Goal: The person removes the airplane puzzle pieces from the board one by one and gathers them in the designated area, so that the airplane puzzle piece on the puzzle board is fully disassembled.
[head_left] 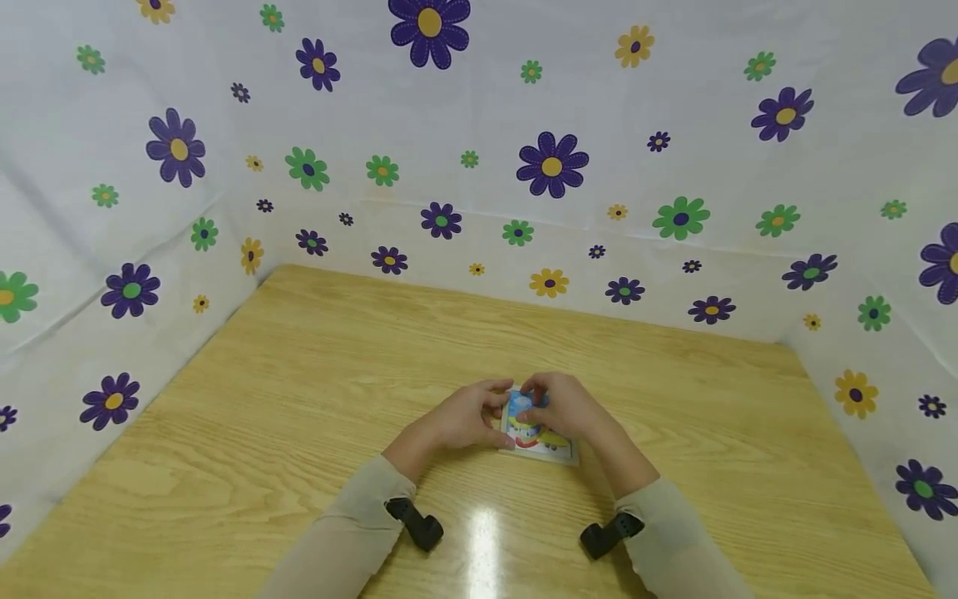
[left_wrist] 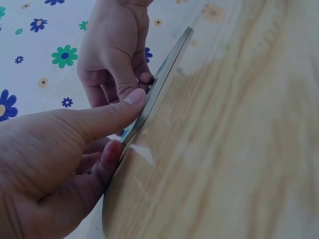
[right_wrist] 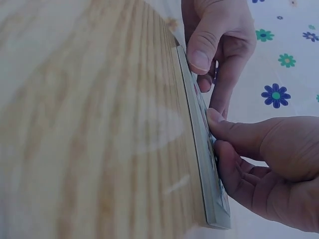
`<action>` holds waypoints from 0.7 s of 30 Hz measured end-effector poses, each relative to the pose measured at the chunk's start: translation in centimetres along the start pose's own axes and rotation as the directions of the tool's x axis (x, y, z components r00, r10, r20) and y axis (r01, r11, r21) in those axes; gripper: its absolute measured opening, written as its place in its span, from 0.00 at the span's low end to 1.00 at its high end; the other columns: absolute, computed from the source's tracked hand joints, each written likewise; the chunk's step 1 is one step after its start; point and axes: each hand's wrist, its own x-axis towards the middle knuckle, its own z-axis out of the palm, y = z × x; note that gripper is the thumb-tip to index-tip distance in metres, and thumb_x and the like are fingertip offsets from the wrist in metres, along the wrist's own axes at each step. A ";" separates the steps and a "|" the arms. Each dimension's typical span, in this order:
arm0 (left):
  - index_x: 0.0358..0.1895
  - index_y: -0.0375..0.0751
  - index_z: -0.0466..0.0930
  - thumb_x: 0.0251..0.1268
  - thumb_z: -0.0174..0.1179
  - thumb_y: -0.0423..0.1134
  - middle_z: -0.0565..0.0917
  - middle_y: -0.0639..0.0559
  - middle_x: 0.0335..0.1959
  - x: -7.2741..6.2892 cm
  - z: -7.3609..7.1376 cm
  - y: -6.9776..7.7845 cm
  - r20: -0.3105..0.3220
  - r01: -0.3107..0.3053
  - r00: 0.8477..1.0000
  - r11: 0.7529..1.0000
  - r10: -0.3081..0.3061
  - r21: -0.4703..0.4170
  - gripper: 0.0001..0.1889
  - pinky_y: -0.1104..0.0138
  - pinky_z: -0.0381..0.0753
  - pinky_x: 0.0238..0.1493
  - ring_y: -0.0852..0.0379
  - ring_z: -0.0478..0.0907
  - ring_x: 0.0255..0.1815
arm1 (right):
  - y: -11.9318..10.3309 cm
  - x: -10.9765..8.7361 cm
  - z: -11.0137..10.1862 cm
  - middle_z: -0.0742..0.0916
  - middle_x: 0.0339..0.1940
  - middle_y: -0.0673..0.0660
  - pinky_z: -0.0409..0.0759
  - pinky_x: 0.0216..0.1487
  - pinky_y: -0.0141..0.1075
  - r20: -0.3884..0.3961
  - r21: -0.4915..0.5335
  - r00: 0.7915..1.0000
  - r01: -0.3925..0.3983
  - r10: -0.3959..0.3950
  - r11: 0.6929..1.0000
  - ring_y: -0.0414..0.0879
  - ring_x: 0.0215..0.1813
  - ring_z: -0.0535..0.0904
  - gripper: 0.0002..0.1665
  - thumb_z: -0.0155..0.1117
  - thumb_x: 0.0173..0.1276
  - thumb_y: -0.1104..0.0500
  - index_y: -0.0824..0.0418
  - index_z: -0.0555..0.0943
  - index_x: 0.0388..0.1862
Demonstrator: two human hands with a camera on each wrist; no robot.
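Note:
A small picture puzzle (head_left: 550, 453) in a pale flat frame lies on the table, showing a blue top, a yellow shape and a red curve. My left hand (head_left: 467, 416) holds its left side, thumb at the near left corner and fingers bent round the far end. In the left wrist view the left thumb (left_wrist: 127, 102) rests on the frame's edge. My right hand (head_left: 565, 403) reaches over the puzzle from the right. Its thumb and bent forefinger pinch at a blue puzzle piece (head_left: 516, 405) near the top, its other fingers curled. Both hands hide parts of the picture.
The wood-grain table (head_left: 337, 358) surrounds the puzzle. White cloth (head_left: 479, 108) with printed flowers stands around the back and sides. Black straps with camera mounts (head_left: 422, 528) sit on both wrists, over the sleeves (head_left: 340, 524).

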 end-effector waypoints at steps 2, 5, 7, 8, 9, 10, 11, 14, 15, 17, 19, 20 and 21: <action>0.73 0.35 0.66 0.56 0.75 0.41 0.63 0.50 0.78 0.0 0.0 0.1 -0.001 -0.009 1.000 1.000 0.009 0.002 0.42 0.68 0.80 0.51 0.56 0.77 0.56 | 0.2 0.1 0.0 0.82 0.41 0.56 0.78 0.33 0.34 0.009 0.020 1.000 -0.015 0.014 1.000 0.43 0.29 0.77 0.21 0.74 0.64 0.56 0.62 0.81 0.53; 0.72 0.33 0.68 0.56 0.75 0.40 0.63 0.49 0.78 0.0 0.0 0.2 -0.004 -0.013 1.000 1.000 0.013 0.010 0.40 0.67 0.80 0.52 0.54 0.78 0.57 | 0.4 0.3 0.0 0.83 0.44 0.57 0.78 0.36 0.35 0.019 0.029 1.000 -0.020 0.019 0.999 0.43 0.31 0.77 0.21 0.74 0.64 0.55 0.61 0.81 0.53; 0.72 0.33 0.68 0.56 0.75 0.40 0.64 0.49 0.78 0.0 0.0 0.2 -0.007 -0.006 1.000 1.000 0.006 0.014 0.40 0.68 0.80 0.51 0.55 0.78 0.56 | 0.5 0.4 0.1 0.83 0.45 0.57 0.78 0.38 0.35 0.023 0.027 1.000 -0.015 0.014 1.000 0.44 0.33 0.77 0.21 0.74 0.64 0.55 0.61 0.81 0.53; 0.72 0.33 0.67 0.56 0.75 0.40 0.64 0.49 0.78 0.0 0.0 0.1 -0.009 -0.003 1.000 1.000 0.003 0.018 0.40 0.68 0.80 0.51 0.55 0.78 0.55 | 0.5 0.5 0.1 0.83 0.46 0.57 0.78 0.39 0.36 0.026 0.026 1.000 -0.012 0.011 1.000 0.44 0.34 0.77 0.20 0.74 0.64 0.55 0.62 0.81 0.52; 0.72 0.33 0.67 0.56 0.75 0.39 0.64 0.49 0.78 0.0 0.0 0.1 -0.011 0.001 1.000 1.000 0.000 0.017 0.41 0.68 0.80 0.50 0.56 0.78 0.54 | 0.5 0.5 0.0 0.83 0.46 0.57 0.78 0.40 0.36 0.029 0.024 1.000 -0.009 0.008 1.000 0.44 0.35 0.77 0.20 0.74 0.64 0.55 0.62 0.81 0.52; 0.72 0.33 0.67 0.56 0.75 0.39 0.64 0.49 0.78 0.0 0.0 0.1 -0.012 0.003 1.000 1.000 -0.003 0.017 0.41 0.69 0.80 0.50 0.56 0.78 0.53 | 0.5 0.5 0.0 0.83 0.46 0.58 0.78 0.40 0.36 0.033 0.025 0.999 -0.008 0.007 1.000 0.44 0.35 0.77 0.20 0.74 0.64 0.56 0.62 0.81 0.52; 0.72 0.33 0.67 0.56 0.75 0.39 0.64 0.49 0.78 0.1 0.0 0.1 -0.013 0.005 1.000 1.000 -0.005 0.016 0.41 0.69 0.80 0.49 0.56 0.79 0.53 | 0.4 0.6 0.0 0.83 0.46 0.58 0.78 0.40 0.36 0.037 0.025 0.999 -0.008 0.007 1.000 0.44 0.35 0.77 0.20 0.73 0.64 0.56 0.62 0.81 0.52; 0.73 0.33 0.67 0.55 0.75 0.39 0.65 0.49 0.77 0.1 0.1 0.1 -0.015 0.011 1.000 1.000 -0.011 0.015 0.42 0.69 0.80 0.49 0.57 0.79 0.52 | 0.3 0.6 -0.1 0.83 0.47 0.58 0.79 0.39 0.35 0.050 0.036 0.999 -0.018 0.016 0.999 0.44 0.35 0.77 0.20 0.73 0.65 0.56 0.63 0.81 0.52; 0.73 0.34 0.66 0.55 0.75 0.39 0.65 0.49 0.77 0.1 0.1 0.1 -0.017 0.014 1.000 1.000 -0.014 0.013 0.42 0.69 0.80 0.49 0.57 0.79 0.52 | 0.3 0.6 -0.1 0.83 0.48 0.59 0.79 0.39 0.35 0.054 0.042 0.998 -0.023 0.020 0.999 0.44 0.34 0.78 0.20 0.73 0.65 0.56 0.63 0.81 0.53; 0.73 0.34 0.66 0.55 0.76 0.39 0.65 0.49 0.77 0.2 0.2 0.2 -0.018 0.020 1.000 1.000 -0.020 0.008 0.43 0.68 0.81 0.50 0.56 0.79 0.53 | 0.3 0.5 -0.2 0.82 0.49 0.59 0.79 0.38 0.35 0.060 0.051 0.998 -0.028 0.024 0.998 0.44 0.34 0.78 0.21 0.73 0.65 0.56 0.64 0.80 0.53; 0.74 0.35 0.66 0.54 0.76 0.40 0.65 0.49 0.77 0.3 0.2 0.2 -0.021 0.024 0.999 1.000 -0.024 0.007 0.43 0.68 0.81 0.50 0.57 0.79 0.53 | 0.3 0.5 -0.2 0.82 0.50 0.60 0.79 0.37 0.35 0.067 0.070 0.997 -0.035 0.030 0.997 0.44 0.32 0.78 0.21 0.73 0.65 0.56 0.64 0.80 0.54; 0.74 0.35 0.66 0.54 0.76 0.40 0.65 0.50 0.77 0.3 0.2 0.2 -0.022 0.027 0.999 1.000 -0.027 0.008 0.43 0.68 0.80 0.50 0.57 0.79 0.53 | 0.3 0.5 -0.3 0.82 0.50 0.60 0.80 0.36 0.35 0.070 0.075 0.997 -0.033 0.027 0.997 0.44 0.32 0.78 0.21 0.72 0.65 0.57 0.64 0.80 0.54; 0.74 0.36 0.65 0.54 0.76 0.40 0.65 0.50 0.77 0.4 0.2 0.2 -0.021 0.031 0.999 0.999 -0.030 0.009 0.43 0.68 0.80 0.50 0.57 0.78 0.53 | 0.3 0.5 -0.4 0.82 0.50 0.60 0.80 0.35 0.35 0.074 0.086 0.997 -0.035 0.029 0.996 0.44 0.31 0.79 0.22 0.72 0.65 0.57 0.64 0.80 0.54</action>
